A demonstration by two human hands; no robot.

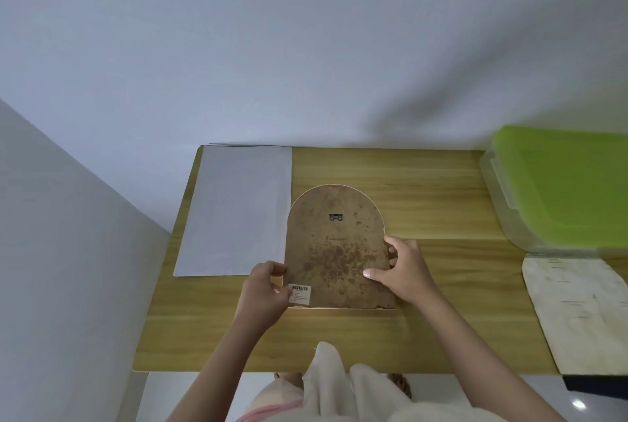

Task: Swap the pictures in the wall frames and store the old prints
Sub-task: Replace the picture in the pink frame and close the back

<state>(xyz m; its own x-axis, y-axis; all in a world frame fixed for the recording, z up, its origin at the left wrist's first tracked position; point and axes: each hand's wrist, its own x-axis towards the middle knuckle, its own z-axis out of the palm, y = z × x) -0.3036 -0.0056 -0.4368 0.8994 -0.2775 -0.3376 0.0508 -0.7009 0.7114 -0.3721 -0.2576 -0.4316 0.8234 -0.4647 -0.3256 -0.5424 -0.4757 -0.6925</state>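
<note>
Centrally, I see both hands pinching the face-down frame [336, 248]: left hand [266, 292], right hand [402, 272]; green-lidded box [557, 190] at right, contents hidden.

One frame [336, 248]; two sheets [234, 211] — one box [560, 187].

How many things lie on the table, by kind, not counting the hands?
Frames: 1, the arched frame, face down, held by the left hand and right hand
Paper sheets: 2, a white sheet and a printed sheet
Boxes: 1, the green-lidded box
Total: 4
</note>
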